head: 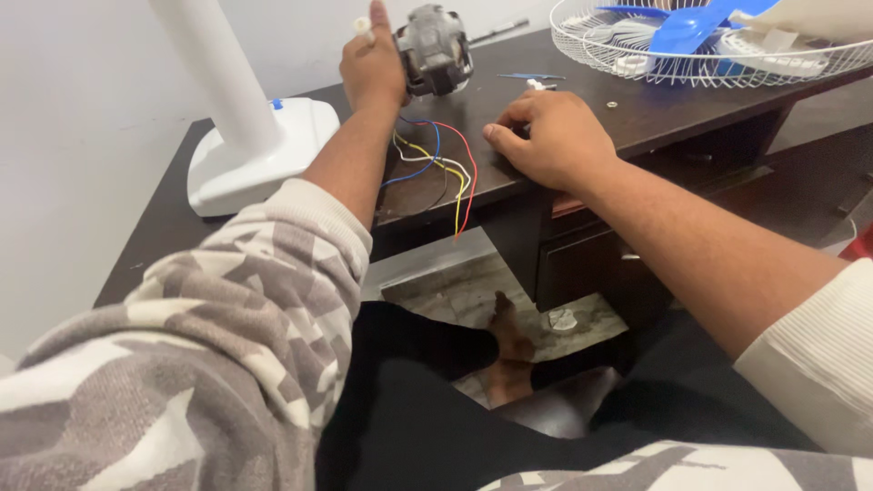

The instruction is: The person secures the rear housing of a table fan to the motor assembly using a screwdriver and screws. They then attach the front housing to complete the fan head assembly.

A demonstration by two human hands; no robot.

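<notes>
On dark wood, left hand steadies ribbed metal motor.

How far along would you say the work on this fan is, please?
Done: the fan looks stripped, with its wire guard and blue blade laid aside on the desk. In hand: the left hand steadies the bare motor; the right hand rests beside its coloured wires. Left: the wires hang loose and the white base stands apart.

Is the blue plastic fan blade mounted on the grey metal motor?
No, the blue plastic fan blade lies in the white wire fan guard, apart from the grey metal motor.
</notes>
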